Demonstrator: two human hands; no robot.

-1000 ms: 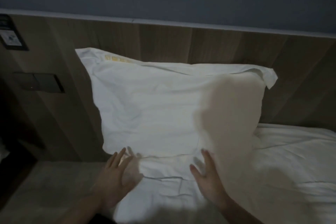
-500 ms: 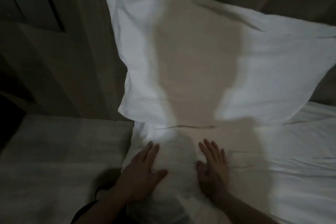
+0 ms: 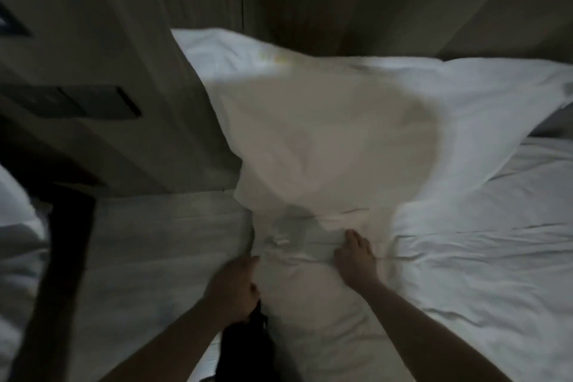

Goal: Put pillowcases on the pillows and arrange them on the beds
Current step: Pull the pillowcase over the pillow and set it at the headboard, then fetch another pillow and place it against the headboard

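I see the pillow (image 3: 356,133) in its white pillowcase leaning against the wooden headboard (image 3: 341,9), at about twelve o'clock from both of my hands and just beyond them. Its lower edge comes down onto the bed (image 3: 465,257) right ahead of my fingertips. A dark shadow covers the middle of the pillow, and a faint yellow mark shows near its upper left corner.

My right hand (image 3: 356,257) lies palm down on the white sheet, fingers together and pointing toward twelve o'clock, the tips close to the pillow's bottom edge; whether they touch it I cannot tell through the blur. It holds nothing that I can see.

My left hand (image 3: 232,285) sits at about eight o'clock from the right one, at the left edge of the bedding, with the fingers curled inward. It looks closed around the fold of sheet at the mattress edge, though the dim light leaves the grip unclear. A dark object (image 3: 248,338) sits just below that hand at six o'clock; what it is I cannot tell.

A pale bedside surface (image 3: 155,257) lies at nine o'clock from the left hand.
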